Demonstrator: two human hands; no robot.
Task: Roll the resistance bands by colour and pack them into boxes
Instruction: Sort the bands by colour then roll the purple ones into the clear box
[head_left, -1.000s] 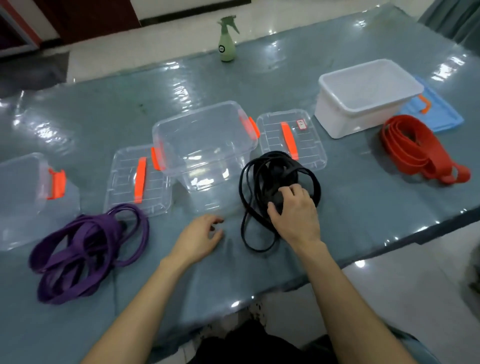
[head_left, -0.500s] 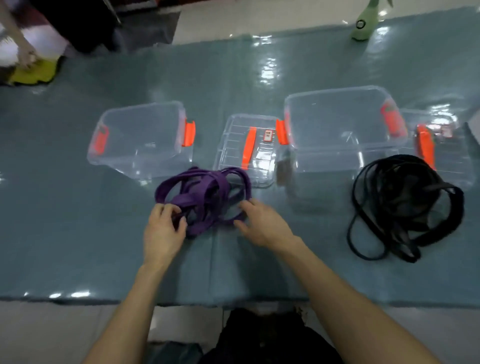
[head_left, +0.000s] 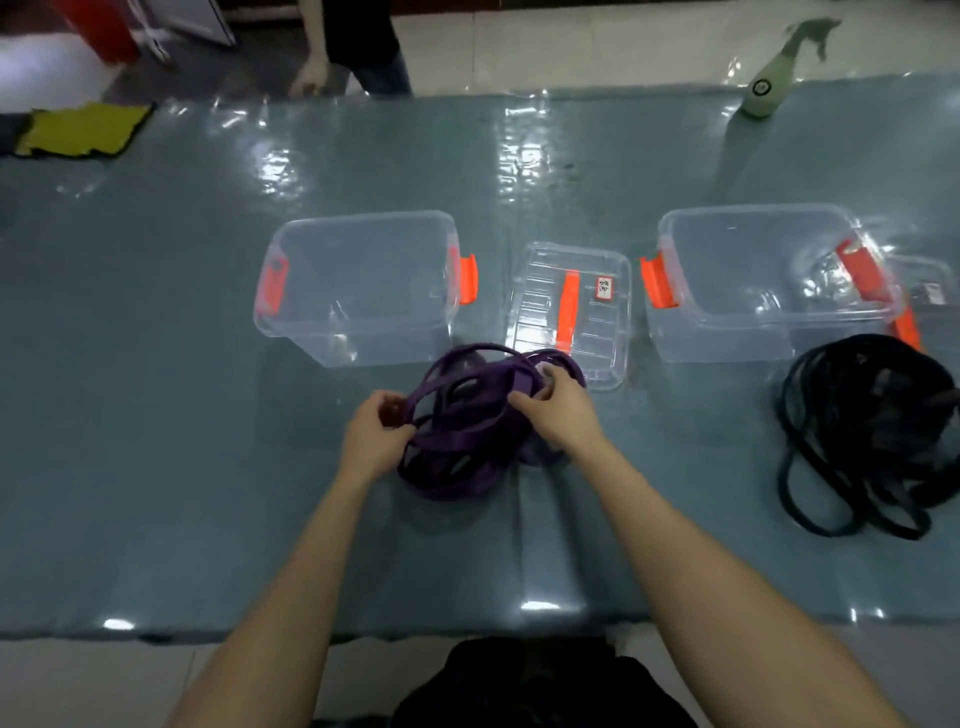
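Note:
A tangle of purple resistance bands (head_left: 462, 441) lies on the table in front of me. My left hand (head_left: 376, 434) pinches a strand at its left side, and my right hand (head_left: 558, 410) grips strands at its upper right. Behind the bands stands an empty clear box with orange latches (head_left: 358, 291). To its right lies a clear lid with an orange handle (head_left: 571, 312). Further right is a second empty clear box (head_left: 769, 286). A pile of black resistance bands (head_left: 872, 436) lies in front of that box.
A green spray bottle (head_left: 769, 88) stands at the far right of the glossy grey-blue table (head_left: 208, 467). A yellow cloth (head_left: 83, 130) lies at the far left. Another person's legs and hand (head_left: 353, 57) are beyond the far edge. A second lid (head_left: 930, 291) peeks out behind the right box.
My right hand left the black bands and the view swung left. Both hands reached the purple bands and now grip them, lifting strands slightly.

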